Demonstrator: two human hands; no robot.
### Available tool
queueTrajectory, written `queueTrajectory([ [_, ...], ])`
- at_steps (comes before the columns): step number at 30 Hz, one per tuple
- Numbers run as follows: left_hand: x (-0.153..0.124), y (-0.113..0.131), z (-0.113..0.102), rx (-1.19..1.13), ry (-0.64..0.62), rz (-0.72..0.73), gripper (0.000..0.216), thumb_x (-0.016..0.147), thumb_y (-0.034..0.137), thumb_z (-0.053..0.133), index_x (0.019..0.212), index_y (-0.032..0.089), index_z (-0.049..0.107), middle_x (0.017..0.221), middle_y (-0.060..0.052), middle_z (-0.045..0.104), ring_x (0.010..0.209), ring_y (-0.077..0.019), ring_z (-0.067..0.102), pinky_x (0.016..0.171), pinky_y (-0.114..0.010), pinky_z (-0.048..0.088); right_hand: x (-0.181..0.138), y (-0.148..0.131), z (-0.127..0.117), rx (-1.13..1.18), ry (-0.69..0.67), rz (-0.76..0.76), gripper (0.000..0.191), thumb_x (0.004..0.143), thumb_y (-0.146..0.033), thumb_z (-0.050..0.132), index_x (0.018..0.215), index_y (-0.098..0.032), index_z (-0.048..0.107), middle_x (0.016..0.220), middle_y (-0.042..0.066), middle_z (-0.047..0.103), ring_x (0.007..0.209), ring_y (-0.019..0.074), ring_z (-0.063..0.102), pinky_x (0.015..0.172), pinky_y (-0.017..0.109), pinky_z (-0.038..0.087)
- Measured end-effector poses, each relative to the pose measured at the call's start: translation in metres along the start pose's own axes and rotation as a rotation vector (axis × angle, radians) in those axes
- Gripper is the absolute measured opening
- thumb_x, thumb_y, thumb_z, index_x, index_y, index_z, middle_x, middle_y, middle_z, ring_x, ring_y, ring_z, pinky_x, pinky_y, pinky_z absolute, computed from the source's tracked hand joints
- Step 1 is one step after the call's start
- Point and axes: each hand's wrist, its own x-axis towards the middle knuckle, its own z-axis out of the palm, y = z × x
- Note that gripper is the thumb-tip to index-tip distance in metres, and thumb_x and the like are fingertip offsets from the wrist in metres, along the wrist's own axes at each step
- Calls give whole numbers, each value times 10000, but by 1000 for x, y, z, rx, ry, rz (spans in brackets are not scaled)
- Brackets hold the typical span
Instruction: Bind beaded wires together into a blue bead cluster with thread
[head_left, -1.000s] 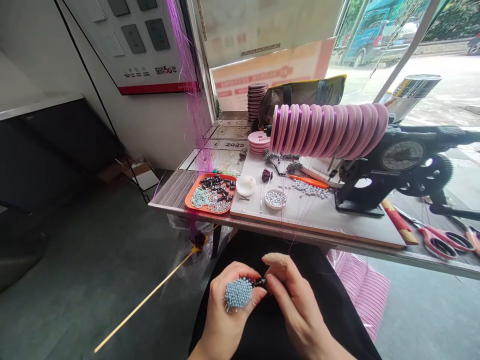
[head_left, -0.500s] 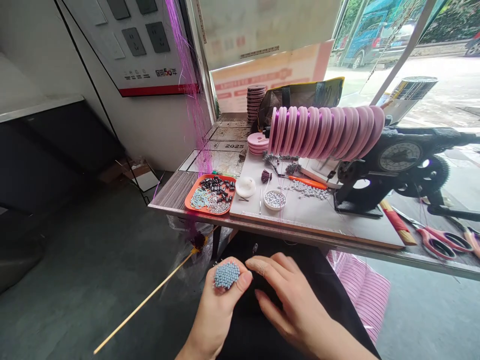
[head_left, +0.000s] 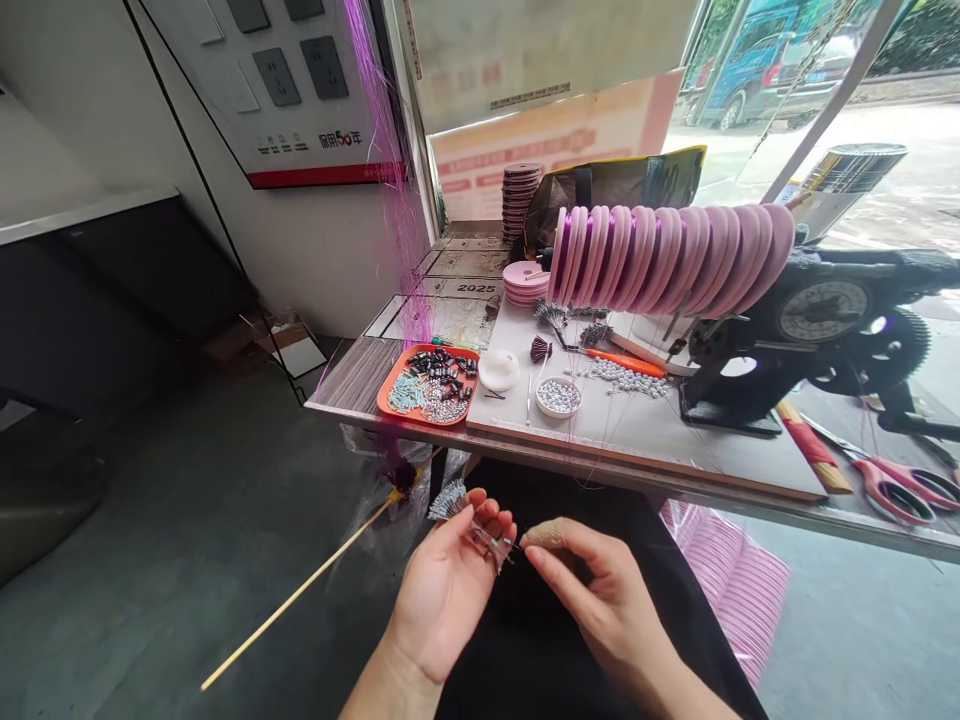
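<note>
My left hand is turned palm up, its fingers curled round a bundle of beaded stems. The blue-grey bead heads fan out past the thumb at the upper left, while the thin ends come out by the fingertips at the right. Beside those ends, my right hand has its thumb and index finger pinched together. A small dark, thin piece shows at the pinch, too small to name. Something beige is wrapped round the right index finger.
On the table stand an orange tray of beads, a white bowl of pale beads and a machine with pink spools. Scissors lie at the right. A wooden stick slants across the lower left.
My left hand has rolled palm up, so the bead heads now point to the upper left instead of towards me. My right thumb and index finger have closed into a pinch near the bundle's ends.
</note>
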Motion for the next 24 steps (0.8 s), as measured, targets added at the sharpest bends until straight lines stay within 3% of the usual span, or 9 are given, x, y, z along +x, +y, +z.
queueTrajectory([
  [3, -1, -1, 3, -27, 3, 9, 268, 843, 33, 420, 747, 71, 667, 805, -130, 672, 816, -228, 661, 780, -347, 530, -2, 1, 1, -26, 6, 6, 159, 840, -256, 549, 781, -172, 670, 732, 32, 684, 658, 141, 632, 616, 206, 498],
  [12, -2, -15, 2, 5, -95, 158, 178, 802, 54, 515, 782, 93, 687, 840, -109, 692, 918, -234, 643, 846, -330, 506, -4, 0, 9, -163, 34, -106, 144, 850, -199, 524, 816, -200, 664, 756, 25, 700, 653, 140, 661, 613, 201, 525],
  [18, -3, -19, -2, 129, -158, 246, 87, 759, 104, 613, 802, 114, 688, 830, -63, 679, 854, -193, 638, 812, -299, 520, 0, -1, 1, -241, 67, -115, 138, 865, -187, 489, 809, -186, 615, 717, 18, 650, 617, 119, 615, 585, 197, 499],
  [24, -2, -14, -4, -6, -97, 148, 151, 761, 43, 557, 733, 94, 696, 760, -69, 673, 855, -213, 647, 848, -338, 513, 1, 3, -7, -177, 66, -64, 124, 847, -210, 531, 799, -178, 641, 733, 23, 684, 669, 138, 653, 614, 187, 509],
])
